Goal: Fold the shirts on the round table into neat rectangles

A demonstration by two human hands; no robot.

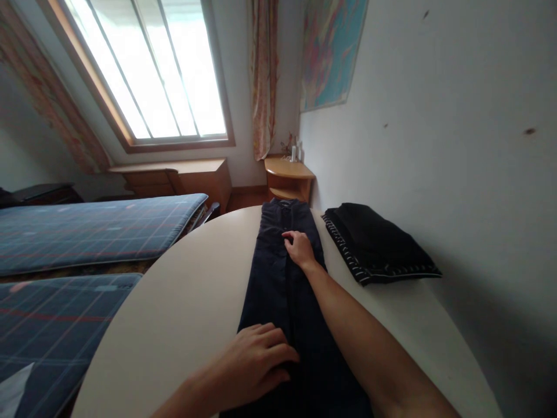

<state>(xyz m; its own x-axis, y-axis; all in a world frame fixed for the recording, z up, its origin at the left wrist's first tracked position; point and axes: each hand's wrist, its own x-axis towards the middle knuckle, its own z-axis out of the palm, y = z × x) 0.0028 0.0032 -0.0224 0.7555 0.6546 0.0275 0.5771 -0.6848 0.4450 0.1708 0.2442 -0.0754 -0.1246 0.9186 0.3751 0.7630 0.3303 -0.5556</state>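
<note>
Head view: one long navy-blue cloth garment (270, 284) runs down the centre of the frame on one rounded cream table (174, 290). It seems partly folded: narrowed into a strip, its length not yet doubled. One folded black bundle with white-patterned edging (378, 238) lies at right, apparently finished. Two hands: the left hand (261, 357), lower centre, is loosely curled, thumb parted from fingers; the right hand (300, 248), farther up, has bent fingers on the garment, grip impossible to tell.

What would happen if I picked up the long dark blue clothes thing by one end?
The dark blue garment would probably flop and droop, since its cloth shows soft creases near the far end. It lies long and flat on the white table, so it may feel light for its length and probably won't roll.
</note>
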